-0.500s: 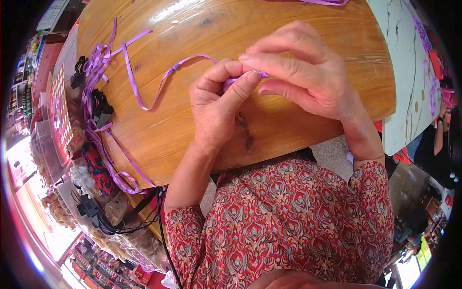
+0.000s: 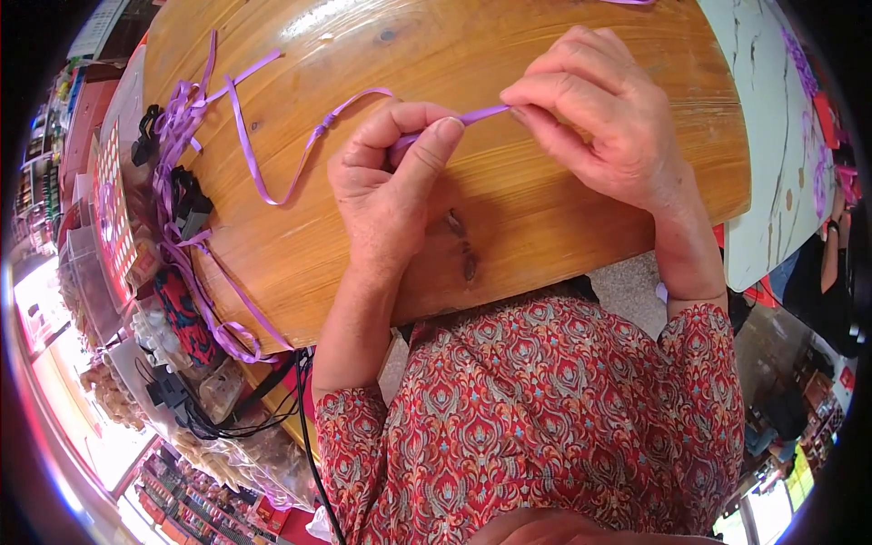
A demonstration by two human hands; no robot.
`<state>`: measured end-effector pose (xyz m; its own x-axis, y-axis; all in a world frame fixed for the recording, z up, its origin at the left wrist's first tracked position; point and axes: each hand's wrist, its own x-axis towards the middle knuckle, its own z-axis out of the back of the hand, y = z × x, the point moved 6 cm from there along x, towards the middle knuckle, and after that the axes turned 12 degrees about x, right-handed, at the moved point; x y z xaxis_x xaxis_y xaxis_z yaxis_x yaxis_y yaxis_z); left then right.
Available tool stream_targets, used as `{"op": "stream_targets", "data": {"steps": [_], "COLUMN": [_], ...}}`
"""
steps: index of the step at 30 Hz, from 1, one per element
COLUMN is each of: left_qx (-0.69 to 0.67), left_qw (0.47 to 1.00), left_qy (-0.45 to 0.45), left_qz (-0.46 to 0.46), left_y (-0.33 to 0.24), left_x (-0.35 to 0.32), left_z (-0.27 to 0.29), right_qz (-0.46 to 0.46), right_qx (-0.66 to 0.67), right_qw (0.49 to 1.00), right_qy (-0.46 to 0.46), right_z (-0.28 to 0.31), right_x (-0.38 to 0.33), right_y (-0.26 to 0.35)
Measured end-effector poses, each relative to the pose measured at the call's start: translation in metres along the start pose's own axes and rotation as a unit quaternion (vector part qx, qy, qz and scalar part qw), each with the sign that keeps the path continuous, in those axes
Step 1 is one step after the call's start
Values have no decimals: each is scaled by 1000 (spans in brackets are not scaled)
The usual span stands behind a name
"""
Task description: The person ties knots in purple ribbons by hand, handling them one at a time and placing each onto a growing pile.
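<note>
While both the left hand (image 2: 386, 186) and right hand (image 2: 595, 113) pinch a purple ribbon (image 2: 481, 115), a red-and-white gridded card (image 2: 113, 213) lies left.

Thin purple ribbon (image 2: 272, 173) hidden inside both pinching fists at upper centre, tangled ribbon heap (image 2: 173, 127) at left blurred, another purple ribbon strip (image 2: 627, 2) cut by top edge

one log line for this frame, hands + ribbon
left hand: pinches purple ribbon | right hand: pinches same ribbon | short span taut between hands | tail loops left across wooden table
</note>
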<state>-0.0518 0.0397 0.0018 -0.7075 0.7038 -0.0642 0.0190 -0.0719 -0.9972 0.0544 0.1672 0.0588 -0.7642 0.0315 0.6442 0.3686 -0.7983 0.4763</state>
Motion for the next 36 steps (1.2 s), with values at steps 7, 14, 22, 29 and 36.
{"op": "stream_targets", "data": {"steps": [7, 14, 22, 29, 36], "left_qx": [0, -14, 46, 97, -26], "left_qw": [999, 1000, 996, 990, 992], "left_qy": [-19, -8, -23, -12, 32], "left_qz": [-49, -11, -69, -103, -116], "left_y": [0, -1, -4, -7, -22], "left_x": [6, 1, 8, 12, -2], "left_z": [9, 0, 11, 11, -4], "right_qz": [-89, -31, -10, -86, -107], "right_qx": [83, 44, 51, 107, 187], "right_qw": [992, 998, 998, 990, 976], "right_qy": [10, 27, 18, 18, 12], "right_z": [10, -3, 0, 3, -1], "right_x": [9, 1, 0, 7, 8], "right_y": [-2, -4, -2, -9, -10]}}
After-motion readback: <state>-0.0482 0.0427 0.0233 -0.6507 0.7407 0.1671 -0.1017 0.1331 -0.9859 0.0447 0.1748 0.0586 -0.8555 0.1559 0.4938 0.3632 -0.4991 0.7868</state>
